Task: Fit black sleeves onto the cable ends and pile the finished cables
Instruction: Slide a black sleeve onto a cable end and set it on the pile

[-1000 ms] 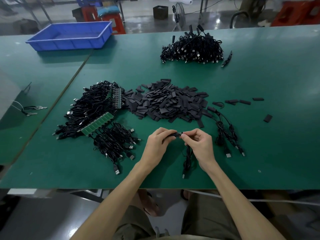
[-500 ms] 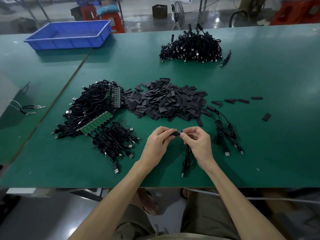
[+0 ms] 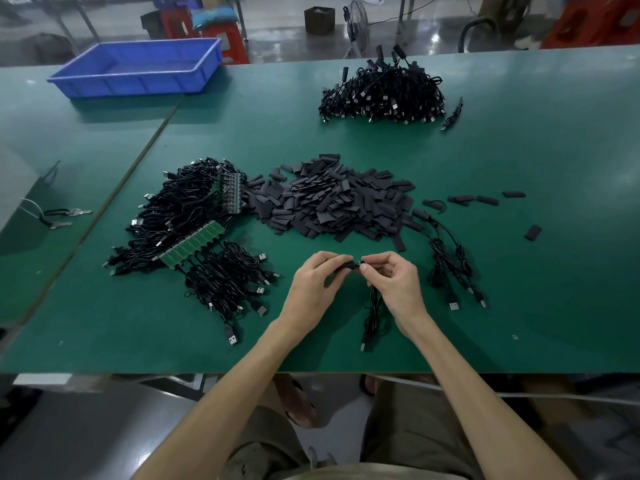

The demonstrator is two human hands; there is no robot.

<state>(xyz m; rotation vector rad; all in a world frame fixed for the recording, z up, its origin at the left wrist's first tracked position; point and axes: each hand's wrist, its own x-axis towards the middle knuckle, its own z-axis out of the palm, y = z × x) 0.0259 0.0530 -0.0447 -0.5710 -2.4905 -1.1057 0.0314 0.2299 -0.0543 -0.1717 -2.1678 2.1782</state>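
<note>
My left hand [image 3: 313, 285] pinches a black sleeve [image 3: 346, 265] near the table's front edge. My right hand [image 3: 394, 285] pinches the end of a black cable [image 3: 372, 313], whose coil hangs down onto the green table [image 3: 554, 168]. The sleeve and the cable end meet between my fingertips. Behind my hands lies a heap of loose black sleeves [image 3: 332, 202]. To the left is a heap of unsleeved cables [image 3: 194, 223] with green circuit strips. A pile of sleeved cables [image 3: 384, 95] sits at the back.
Three sleeved cables [image 3: 446, 258] lie right of my hands. A few stray sleeves [image 3: 485, 199] lie further right. A blue tray [image 3: 138, 67] stands at the back left. Pliers [image 3: 65, 216] lie at the far left. Stools and a fan stand beyond the table.
Both hands stay together at the same spot, with only small finger shifts on the sleeve and cable end. Nothing else on the table has moved.
</note>
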